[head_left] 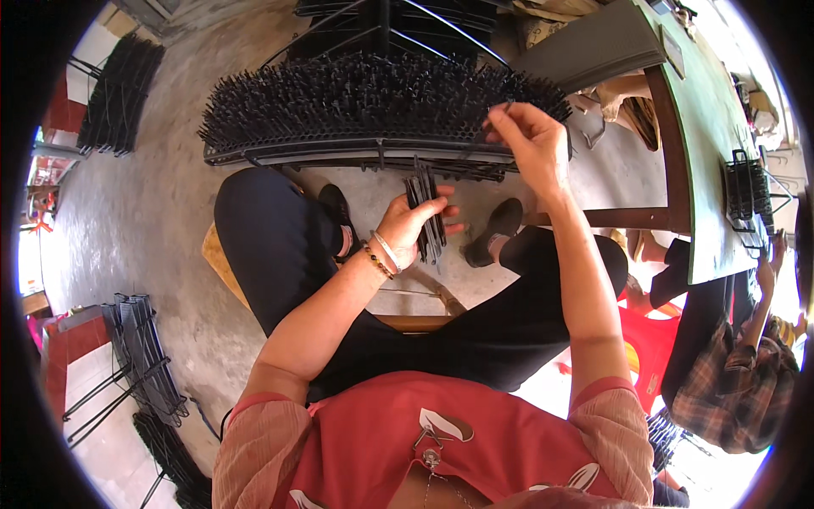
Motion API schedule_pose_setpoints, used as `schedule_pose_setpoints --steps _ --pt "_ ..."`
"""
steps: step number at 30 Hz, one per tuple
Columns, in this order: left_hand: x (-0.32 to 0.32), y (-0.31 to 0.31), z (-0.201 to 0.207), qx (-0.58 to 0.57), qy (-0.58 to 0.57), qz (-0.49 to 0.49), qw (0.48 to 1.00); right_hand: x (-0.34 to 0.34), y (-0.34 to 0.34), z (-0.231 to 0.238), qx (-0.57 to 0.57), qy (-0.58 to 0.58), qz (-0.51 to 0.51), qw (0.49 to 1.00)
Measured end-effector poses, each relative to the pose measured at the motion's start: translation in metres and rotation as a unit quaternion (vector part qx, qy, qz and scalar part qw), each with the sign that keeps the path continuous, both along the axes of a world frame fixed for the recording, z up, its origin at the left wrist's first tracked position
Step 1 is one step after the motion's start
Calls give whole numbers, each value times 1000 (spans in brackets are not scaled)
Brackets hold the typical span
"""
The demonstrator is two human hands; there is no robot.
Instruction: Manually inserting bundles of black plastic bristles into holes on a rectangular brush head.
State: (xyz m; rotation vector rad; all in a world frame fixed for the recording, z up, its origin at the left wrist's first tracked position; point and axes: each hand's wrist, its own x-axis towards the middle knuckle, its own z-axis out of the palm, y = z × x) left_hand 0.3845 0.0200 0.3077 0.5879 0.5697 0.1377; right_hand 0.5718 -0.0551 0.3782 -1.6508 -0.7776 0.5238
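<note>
In front of my knees stands a wide black rack, its perforated top packed with several upright thin black pieces. My left hand is closed around a bundle of slim flat black strips, held between my knees just below the rack's front rail. Over the right end of the rack is my right hand, thumb and fingertips pinched together beside the upright pieces. Whatever sits between those fingertips is too small and dark to make out.
To the right runs a long pale green table bearing a black wire rack. Another person in a plaid shirt works there, near a red plastic stool. Black racks lean at the left.
</note>
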Motion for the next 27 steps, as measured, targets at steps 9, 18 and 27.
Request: schedule_pose_setpoints --steps 9,18,27 --pt "-3 0 -1 8 6 -86 996 3 12 0 -3 -159 -82 984" --pt "-3 -1 1 7 5 -91 996 10 12 -9 -18 -218 -68 974" --pt "-5 -1 -1 13 -3 -89 996 8 15 -11 -13 -339 -11 941"
